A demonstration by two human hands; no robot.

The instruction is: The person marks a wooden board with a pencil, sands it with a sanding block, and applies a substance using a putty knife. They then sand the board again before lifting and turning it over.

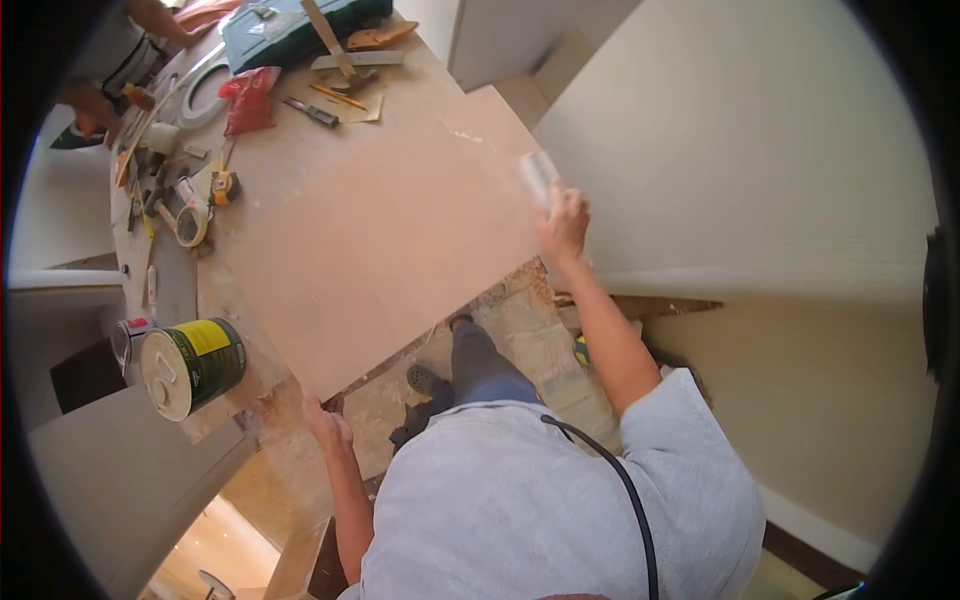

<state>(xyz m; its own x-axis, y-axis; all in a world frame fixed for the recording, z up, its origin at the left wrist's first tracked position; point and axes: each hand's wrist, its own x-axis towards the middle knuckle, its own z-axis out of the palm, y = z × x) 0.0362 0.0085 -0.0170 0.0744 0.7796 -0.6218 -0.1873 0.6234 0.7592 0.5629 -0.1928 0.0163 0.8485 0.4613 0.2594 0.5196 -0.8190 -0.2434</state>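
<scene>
A large pale wooden board (390, 230) lies flat on the worktable, its near edge in front of my body. My right hand (566, 222) is closed around a pale, block-shaped tool (540, 176), which is smeared by motion over the board's right edge. Its exact kind cannot be made out. At the board's near left corner, my left hand (328, 422) is closed on the edge, with some fingers hidden.
A can (215, 362) stands at the left beside a smaller tin (130, 340). A tape measure (225, 188), masking tape roll (190, 226), red bag (250, 100) and green case (290, 30) lie farther back. Another person's hand (190, 35) is at the top left.
</scene>
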